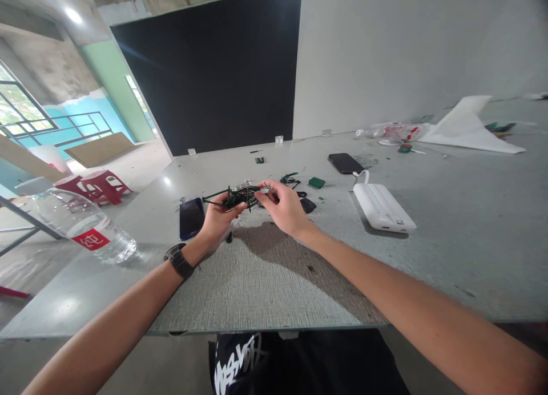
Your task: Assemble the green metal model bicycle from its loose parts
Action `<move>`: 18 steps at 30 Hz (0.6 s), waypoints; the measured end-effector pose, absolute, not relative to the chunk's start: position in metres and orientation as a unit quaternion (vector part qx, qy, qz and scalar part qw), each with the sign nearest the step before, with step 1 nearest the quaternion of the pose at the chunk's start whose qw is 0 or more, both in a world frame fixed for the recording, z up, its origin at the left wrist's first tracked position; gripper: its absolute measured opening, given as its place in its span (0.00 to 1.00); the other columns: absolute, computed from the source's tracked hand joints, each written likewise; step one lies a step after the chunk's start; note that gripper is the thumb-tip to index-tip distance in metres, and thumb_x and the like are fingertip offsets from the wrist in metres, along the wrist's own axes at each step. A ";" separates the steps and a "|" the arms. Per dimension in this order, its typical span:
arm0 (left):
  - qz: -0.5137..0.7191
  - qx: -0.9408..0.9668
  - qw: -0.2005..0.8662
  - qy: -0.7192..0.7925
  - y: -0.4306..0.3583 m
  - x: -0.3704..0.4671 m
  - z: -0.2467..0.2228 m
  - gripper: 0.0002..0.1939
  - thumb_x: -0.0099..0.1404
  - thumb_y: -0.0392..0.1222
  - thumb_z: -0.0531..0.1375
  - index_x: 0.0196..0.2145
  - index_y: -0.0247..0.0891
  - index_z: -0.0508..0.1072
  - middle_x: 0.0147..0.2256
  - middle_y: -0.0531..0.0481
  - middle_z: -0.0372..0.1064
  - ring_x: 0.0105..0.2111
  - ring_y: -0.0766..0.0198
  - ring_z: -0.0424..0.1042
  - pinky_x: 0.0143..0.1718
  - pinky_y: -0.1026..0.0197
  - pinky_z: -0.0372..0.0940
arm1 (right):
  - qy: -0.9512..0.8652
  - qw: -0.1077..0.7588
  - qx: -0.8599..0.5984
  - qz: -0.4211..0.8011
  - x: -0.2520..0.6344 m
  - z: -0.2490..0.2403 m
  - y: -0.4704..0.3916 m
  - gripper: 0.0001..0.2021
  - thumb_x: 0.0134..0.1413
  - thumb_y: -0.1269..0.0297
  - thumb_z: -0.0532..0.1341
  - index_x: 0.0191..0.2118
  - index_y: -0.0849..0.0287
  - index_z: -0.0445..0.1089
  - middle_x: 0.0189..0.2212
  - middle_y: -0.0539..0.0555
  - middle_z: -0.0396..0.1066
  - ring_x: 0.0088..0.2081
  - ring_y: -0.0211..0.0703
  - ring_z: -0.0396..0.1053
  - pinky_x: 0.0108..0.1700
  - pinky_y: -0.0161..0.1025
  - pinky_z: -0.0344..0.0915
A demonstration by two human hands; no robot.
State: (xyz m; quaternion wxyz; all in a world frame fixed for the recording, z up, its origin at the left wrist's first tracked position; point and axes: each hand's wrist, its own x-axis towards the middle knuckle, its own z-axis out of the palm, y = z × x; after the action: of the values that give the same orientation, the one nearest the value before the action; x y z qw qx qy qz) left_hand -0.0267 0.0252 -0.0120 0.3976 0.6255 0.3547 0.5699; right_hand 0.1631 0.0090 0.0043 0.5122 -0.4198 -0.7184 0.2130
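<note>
In my left hand [220, 215] is a small dark-green model bicycle [233, 198] with thin bars and a spoked wheel, the fingers closed around its frame. A silvery lattice piece [243, 185] shows at its far side. My right hand [285, 206] is closed at the right end of the model, thumb and fingers pinching a thin silvery part [266, 186]; the fingers partly hide where it meets the model. Just beyond the right hand lie green thin-barred pieces [290, 179]. Black flat parts [307, 205] rest beside that hand.
A dark phone [191, 218] lies left of my hands, near a tilted-looking water bottle [96, 229]. To the right are a green block [316, 182], another phone [345, 163] and a white power bank [382, 208]. Plastic wrapping [396, 132] and white sheet [471, 127] lie far right.
</note>
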 end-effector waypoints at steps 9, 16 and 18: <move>0.557 0.635 0.398 0.357 0.023 -0.026 -0.010 0.12 0.56 0.44 0.71 0.27 0.39 0.73 0.23 0.54 0.65 0.22 0.67 0.62 0.24 0.63 0.59 | -0.712 0.515 -0.425 0.218 0.162 0.001 0.011 0.17 0.65 0.49 0.58 0.47 0.58 0.71 0.21 0.46 0.57 0.23 0.39 0.52 0.28 0.39 0.50; 0.543 0.645 0.405 0.353 0.021 -0.025 -0.008 0.13 0.57 0.48 0.71 0.28 0.38 0.73 0.23 0.53 0.66 0.23 0.67 0.62 0.25 0.62 0.60 | -0.701 0.521 -0.429 0.230 0.161 0.003 0.008 0.17 0.66 0.49 0.58 0.47 0.59 0.70 0.21 0.46 0.58 0.23 0.38 0.53 0.27 0.39 0.50; 0.539 0.647 0.406 0.357 0.022 -0.026 -0.009 0.14 0.58 0.49 0.70 0.28 0.38 0.73 0.24 0.52 0.67 0.23 0.67 0.63 0.26 0.62 0.60 | -0.700 0.524 -0.427 0.230 0.161 0.004 0.008 0.17 0.66 0.49 0.58 0.46 0.58 0.70 0.21 0.46 0.58 0.23 0.38 0.54 0.27 0.39 0.50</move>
State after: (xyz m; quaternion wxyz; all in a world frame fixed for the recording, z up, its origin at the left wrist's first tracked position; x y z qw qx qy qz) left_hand -0.0256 0.0218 -0.0086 0.4056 0.6465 0.3566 0.5388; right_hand 0.1610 0.0081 0.0036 0.5240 -0.4270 -0.7003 0.2295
